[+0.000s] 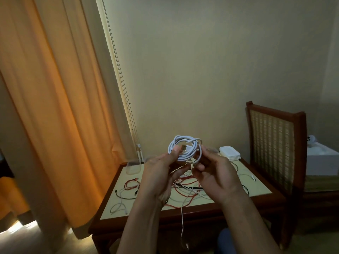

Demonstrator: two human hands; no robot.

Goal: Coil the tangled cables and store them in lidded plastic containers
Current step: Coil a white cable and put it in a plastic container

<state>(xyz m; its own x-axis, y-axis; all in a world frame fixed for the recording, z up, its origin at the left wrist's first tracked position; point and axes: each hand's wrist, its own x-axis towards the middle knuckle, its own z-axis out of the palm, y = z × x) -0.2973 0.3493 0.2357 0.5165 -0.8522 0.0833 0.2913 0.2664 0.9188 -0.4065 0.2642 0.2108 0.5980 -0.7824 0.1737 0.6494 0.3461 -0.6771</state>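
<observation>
I see the left hand (159,173) pinching the left side of the coiled white cable (183,149), thumb on top. The right hand (214,176) is curled round its right side, and both are raised above the table (256,184) while the loose tail (182,217) hangs past the near edge. Below the hands a tangle of red, black and white cables (183,187) lies spread on the table, with a clear container (133,167) at its far left corner and a stack of white lids (230,153) at its far right, beside a wooden chair (275,143).
</observation>
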